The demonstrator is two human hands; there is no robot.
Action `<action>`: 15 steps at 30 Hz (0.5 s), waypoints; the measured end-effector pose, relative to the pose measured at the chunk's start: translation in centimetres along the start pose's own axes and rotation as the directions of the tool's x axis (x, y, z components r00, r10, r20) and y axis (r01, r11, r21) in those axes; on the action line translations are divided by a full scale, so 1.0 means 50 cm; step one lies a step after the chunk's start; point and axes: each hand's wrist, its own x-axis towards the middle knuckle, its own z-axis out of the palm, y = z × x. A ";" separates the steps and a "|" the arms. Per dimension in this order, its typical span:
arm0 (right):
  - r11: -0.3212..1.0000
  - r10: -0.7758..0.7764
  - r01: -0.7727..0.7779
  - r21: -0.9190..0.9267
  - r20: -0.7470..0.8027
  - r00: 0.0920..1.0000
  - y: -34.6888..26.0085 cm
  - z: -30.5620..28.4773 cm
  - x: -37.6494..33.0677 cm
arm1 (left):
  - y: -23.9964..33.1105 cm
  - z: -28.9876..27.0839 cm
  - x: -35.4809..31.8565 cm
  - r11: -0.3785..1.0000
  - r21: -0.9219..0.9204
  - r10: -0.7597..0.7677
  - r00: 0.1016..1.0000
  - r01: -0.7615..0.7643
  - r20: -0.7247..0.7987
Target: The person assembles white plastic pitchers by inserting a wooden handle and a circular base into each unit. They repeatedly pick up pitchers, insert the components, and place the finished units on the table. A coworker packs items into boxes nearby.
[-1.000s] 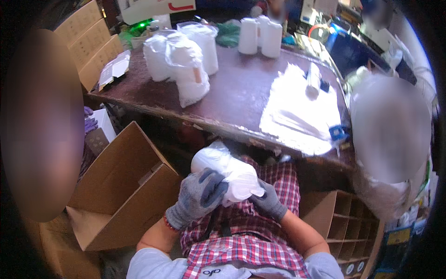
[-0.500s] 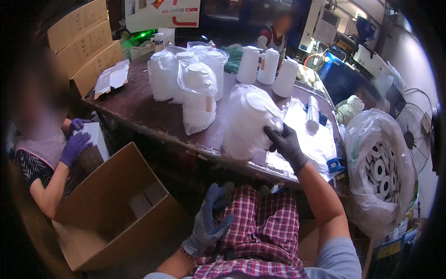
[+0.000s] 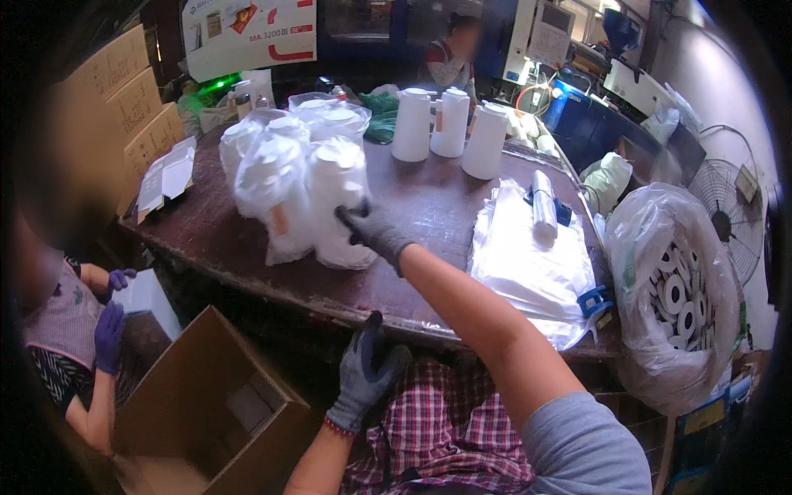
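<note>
My right hand [image 3: 373, 229], in a grey glove with dark fingertips, reaches across the table and grips the side of a white jug in a clear plastic bag [image 3: 337, 177]. That jug stands upright, close against another bagged jug [image 3: 268, 186] on its left. More bagged white jugs [image 3: 338, 120] are bunched behind them. Over my lap, at the table's near edge, my left hand [image 3: 367, 375] is gloved, empty, with its fingers apart. Three unbagged white jugs [image 3: 485, 142] stand farther back, to the right of the bagged group.
Flat plastic bags [image 3: 528, 272] lie on the table's right under a clear roll [image 3: 544, 206]. A large sack of white rings [image 3: 672, 289] stands at right. An open carton [image 3: 206, 404] is at lower left, beside a purple-gloved person [image 3: 66, 322] handling a white box. Another person [image 3: 450, 58] is behind the table.
My right hand has moved left with the bagged jug, from the table's near middle to the bagged group. My left hand remains low near my lap. The view has shifted slightly.
</note>
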 end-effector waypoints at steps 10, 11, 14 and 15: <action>0.794 -0.092 0.092 -0.602 0.030 0.995 0.066 -0.368 0.144 | -0.188 0.083 0.234 0.991 0.124 0.065 0.988 -0.048 -0.141; 0.732 -0.399 0.311 -0.606 -0.012 0.917 0.105 -0.455 0.174 | -0.179 0.083 0.231 0.992 0.116 0.062 0.990 -0.047 -0.129; 0.689 -0.457 0.104 -0.717 -0.319 0.831 0.185 -0.735 0.265 | -0.177 0.103 0.230 1.000 -0.007 -0.020 0.986 0.019 -0.168; 0.570 -0.351 -0.142 -0.809 -0.396 0.849 0.163 -0.794 0.290 | -0.173 0.104 0.232 0.997 -0.015 -0.074 0.982 0.073 -0.171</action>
